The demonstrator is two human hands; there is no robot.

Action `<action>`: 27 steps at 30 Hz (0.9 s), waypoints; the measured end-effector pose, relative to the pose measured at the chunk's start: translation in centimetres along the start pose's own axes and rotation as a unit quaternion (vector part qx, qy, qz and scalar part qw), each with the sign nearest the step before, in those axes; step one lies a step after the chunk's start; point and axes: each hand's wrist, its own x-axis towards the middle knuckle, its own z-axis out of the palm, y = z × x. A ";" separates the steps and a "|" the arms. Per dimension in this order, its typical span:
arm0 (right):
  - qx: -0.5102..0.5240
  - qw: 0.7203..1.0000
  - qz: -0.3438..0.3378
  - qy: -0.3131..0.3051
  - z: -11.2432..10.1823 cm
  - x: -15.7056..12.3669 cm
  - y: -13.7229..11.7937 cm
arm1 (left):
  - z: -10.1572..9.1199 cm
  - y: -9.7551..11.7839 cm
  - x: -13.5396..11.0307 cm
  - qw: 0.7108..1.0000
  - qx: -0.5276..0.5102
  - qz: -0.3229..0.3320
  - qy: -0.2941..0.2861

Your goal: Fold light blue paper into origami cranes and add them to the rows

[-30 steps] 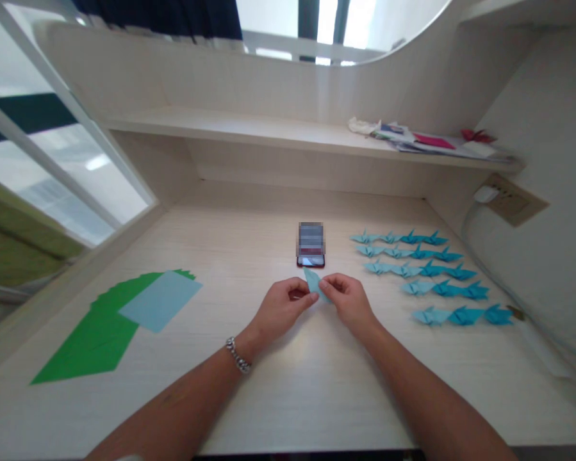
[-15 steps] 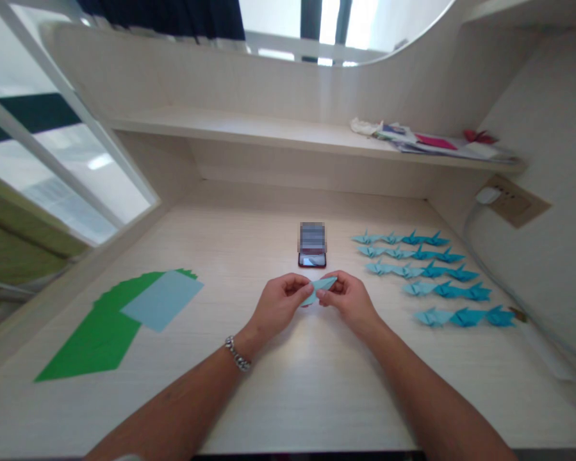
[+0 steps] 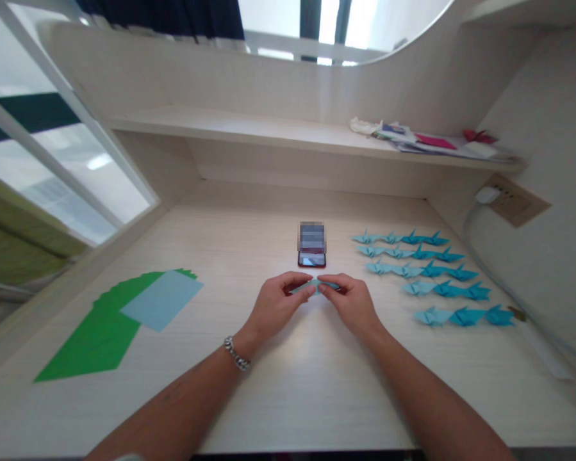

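A small folded piece of light blue paper [image 3: 316, 287] is pinched between both hands, above the middle of the desk. My left hand [image 3: 279, 296] grips its left side with thumb and fingers. On its right side, my right hand [image 3: 351, 299] holds it the same way, the two thumb tips close together. Most of the paper is hidden behind the fingers. Just beyond the hands lies a phone [image 3: 312, 245] with its screen lit and partly blurred.
Several rows of blue paper cranes [image 3: 434, 271] stand on the desk [image 3: 249, 218] at the right. Fanned green paper sheets [image 3: 90, 339] lie at the left, with a light blue sheet [image 3: 165, 299] on top. A cable [image 3: 480, 259] runs along the right wall.
The folded paper has turned from slanting up to the right to lying nearly level, and less of it shows. The fingers of both hands have come closer together.
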 end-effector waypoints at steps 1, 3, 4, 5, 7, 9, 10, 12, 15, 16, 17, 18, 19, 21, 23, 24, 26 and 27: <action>0.003 1.000 0.002 0.003 0.0 0.0 0.0 | 0.0 0.0 0.0 1.000 0.005 0.005 0.003; 0.009 1.000 0.001 0.003 0.0 0.0 -0.1 | -0.1 0.0 0.0 1.000 0.007 0.007 0.005; 0.012 1.000 -0.002 0.002 0.0 0.0 -0.2 | -0.1 0.0 0.1 1.000 0.003 0.003 0.006; 0.013 1.000 -0.007 0.002 0.0 -0.1 -0.3 | -0.1 0.0 0.1 1.000 -0.003 -0.002 0.008; 0.012 1.000 -0.018 0.005 0.1 -0.2 -0.4 | -0.1 0.1 0.2 1.000 -0.014 -0.010 0.013; 0.013 0.999 -0.030 0.009 0.1 -0.2 -0.4 | -0.1 0.1 0.3 1.000 -0.019 -0.013 0.016; 0.014 0.999 -0.034 0.010 0.2 -0.3 -0.3 | -0.2 0.1 0.3 1.000 -0.018 -0.012 0.016; 0.019 0.999 -0.041 0.014 0.3 -0.3 -0.2 | -0.2 0.1 0.4 1.000 -0.017 -0.010 0.017; 0.022 0.999 -0.043 0.019 0.3 -0.2 0.1 | -0.2 0.0 0.3 1.000 -0.019 -0.009 0.017; 0.021 0.999 -0.042 0.020 0.3 -0.2 0.1 | -0.2 0.0 0.3 1.000 -0.019 -0.008 0.015; 0.020 0.999 -0.039 0.021 0.3 -0.2 0.2 | -0.2 0.0 0.3 1.000 -0.019 -0.007 0.010; 0.018 0.999 -0.036 0.020 0.3 -0.2 0.1 | -0.1 0.0 0.2 1.000 -0.017 -0.005 0.006; 0.018 0.999 -0.033 0.019 0.3 -0.2 0.1 | -0.1 0.0 0.2 1.000 -0.014 -0.004 0.003; 0.019 0.999 -0.027 0.014 0.3 -0.2 0.1 | -0.1 0.0 0.2 1.000 -0.002 0.000 -0.002; 0.021 1.000 -0.021 0.005 0.3 -0.2 0.0 | -0.1 0.0 0.1 1.000 0.014 0.005 -0.005; 0.024 1.000 -0.017 -0.001 0.3 -0.2 0.0 | -0.1 0.0 0.1 1.000 0.021 0.008 -0.009; 0.031 0.999 -0.005 -0.017 0.4 -0.2 0.1 | -0.2 0.0 0.1 0.999 0.036 0.011 -0.019; 0.034 0.999 0.001 -0.026 0.4 -0.1 0.1 | -0.2 0.0 0.1 0.999 0.044 0.012 -0.023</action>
